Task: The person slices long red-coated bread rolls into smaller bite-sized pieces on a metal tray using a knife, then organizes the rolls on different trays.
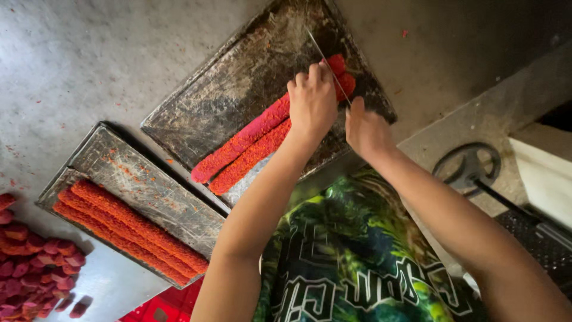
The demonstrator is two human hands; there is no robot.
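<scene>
1. Clearly, the left hand (311,101) presses curled fingers onto the red rolls (250,146) on the dark tray (238,89), at twelve o'clock.
2. The right hand (364,128), fingers closed on the knife (328,65), should cut straight beside the knuckles.

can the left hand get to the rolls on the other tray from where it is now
Probably yes. The left hand presses on the red rolls on the near tray; the orange rolls on the second tray lie uncovered beside it, with nothing between.
</scene>
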